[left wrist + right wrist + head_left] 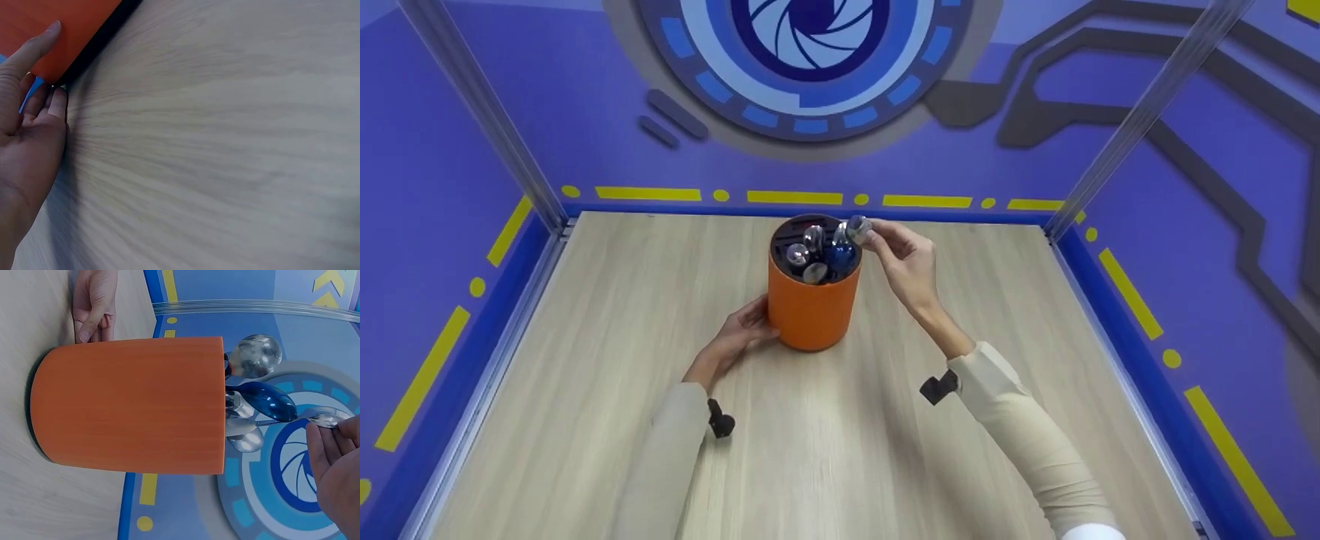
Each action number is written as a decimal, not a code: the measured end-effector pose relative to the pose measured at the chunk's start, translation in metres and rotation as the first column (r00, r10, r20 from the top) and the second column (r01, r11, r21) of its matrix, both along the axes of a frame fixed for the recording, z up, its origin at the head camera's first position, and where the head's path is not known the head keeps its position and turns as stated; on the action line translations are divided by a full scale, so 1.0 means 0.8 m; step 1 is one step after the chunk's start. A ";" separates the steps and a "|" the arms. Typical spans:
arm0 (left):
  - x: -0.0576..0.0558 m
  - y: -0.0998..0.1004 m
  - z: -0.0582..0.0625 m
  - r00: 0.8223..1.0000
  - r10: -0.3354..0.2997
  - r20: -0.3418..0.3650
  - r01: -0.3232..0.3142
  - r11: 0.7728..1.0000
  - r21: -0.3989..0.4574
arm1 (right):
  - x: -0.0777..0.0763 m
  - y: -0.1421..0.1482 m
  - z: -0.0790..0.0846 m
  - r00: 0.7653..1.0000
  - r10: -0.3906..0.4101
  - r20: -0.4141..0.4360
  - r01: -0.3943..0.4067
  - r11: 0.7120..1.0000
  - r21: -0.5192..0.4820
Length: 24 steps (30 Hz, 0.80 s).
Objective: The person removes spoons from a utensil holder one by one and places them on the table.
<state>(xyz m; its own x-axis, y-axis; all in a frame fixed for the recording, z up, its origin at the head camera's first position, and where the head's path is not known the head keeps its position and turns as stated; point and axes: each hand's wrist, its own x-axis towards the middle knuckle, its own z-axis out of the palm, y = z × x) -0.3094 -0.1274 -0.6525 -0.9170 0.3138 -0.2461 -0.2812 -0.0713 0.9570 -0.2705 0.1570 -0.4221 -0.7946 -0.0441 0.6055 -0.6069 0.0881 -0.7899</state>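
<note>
An orange cylindrical utensil holder [811, 315] with a dark slotted insert stands upright on the table. My left hand [741, 330] rests against its lower left side; in the left wrist view the straight thumb [39, 48] lies on the orange wall. Above the right rim, my right hand [911, 262] pinches a silver spoon [326, 417] by its bowl. That spoon's thin handle runs down toward the holder; its lower end is hidden. A blue spoon [267, 400] and several silver utensils, among them a round-ended one [259, 355], stick up from the holder.
The holder stands on a pale wood-grain table [810, 442]. Purple-blue panels with yellow dashes rise at the back [810, 172] and both sides. Clear upright posts [1147, 120] stand at the back corners. A small black device [939, 388] is worn on each wrist.
</note>
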 end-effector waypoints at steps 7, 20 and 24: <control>0.002 -0.002 -0.002 1.000 -0.007 -0.020 0.008 0.999 0.037 | 0.001 -0.005 0.010 1.000 -0.021 -0.005 0.021 1.000 0.004; 0.001 -0.003 0.000 0.999 -0.015 -0.042 0.016 1.000 0.027 | -0.003 -0.012 0.039 0.996 -0.080 -0.035 0.082 0.995 0.065; -0.001 0.000 -0.005 0.999 -0.011 -0.038 0.012 1.000 0.028 | -0.004 -0.012 0.051 0.997 -0.071 -0.027 0.073 0.996 0.048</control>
<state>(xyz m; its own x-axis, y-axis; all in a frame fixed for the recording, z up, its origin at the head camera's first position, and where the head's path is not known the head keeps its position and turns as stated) -0.3100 -0.1276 -0.6564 -0.9220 0.3305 -0.2019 -0.2454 -0.0953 0.9647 -0.2736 0.1472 -0.3813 -0.7814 -0.0175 0.6238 -0.6171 0.1704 -0.7682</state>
